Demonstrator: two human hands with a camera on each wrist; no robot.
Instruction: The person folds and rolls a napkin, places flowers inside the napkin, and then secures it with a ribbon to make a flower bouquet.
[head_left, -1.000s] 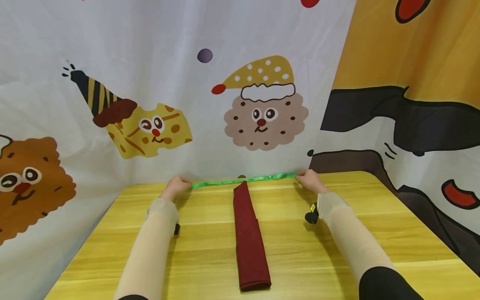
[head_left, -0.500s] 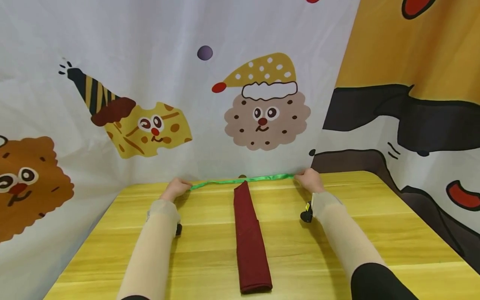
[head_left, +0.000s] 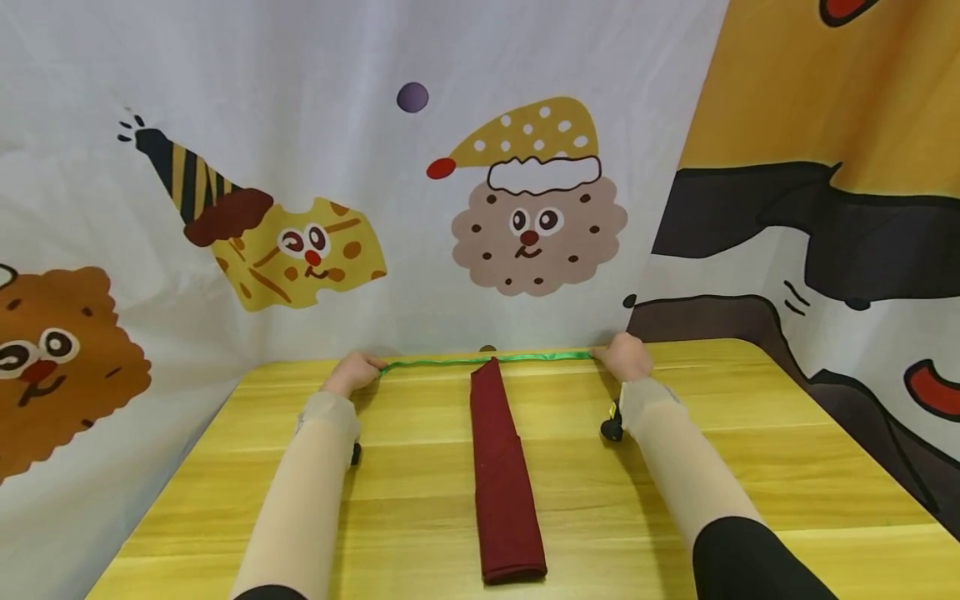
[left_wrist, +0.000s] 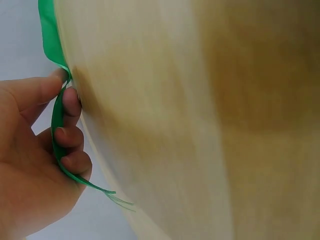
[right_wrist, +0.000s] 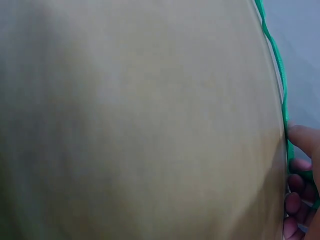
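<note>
A thin green ribbon point(head_left: 555, 356) stretches between both hands along the table's far edge. My left hand point(head_left: 352, 372) pinches its left end; in the left wrist view the ribbon's frayed tail point(left_wrist: 90, 184) runs through the curled fingers and out below. At the other end my right hand point(head_left: 627, 357) pinches the ribbon point(right_wrist: 283, 85) between thumb and fingers, with the tail tucked into the palm. A dark red folded cloth point(head_left: 506, 492) lies lengthwise on the table, its narrow pointed tip reaching the middle of the ribbon.
The wood-grain table point(head_left: 405, 500) ends at a printed curtain point(head_left: 420, 208) just behind the ribbon. Small black devices hang under each wrist, such as the right wrist camera point(head_left: 612, 425).
The ribbon has been lowered slightly and drawn straighter and flatter along the far edge. The right hand has shifted a little; the head view has tilted slightly. The cloth stays in place.
</note>
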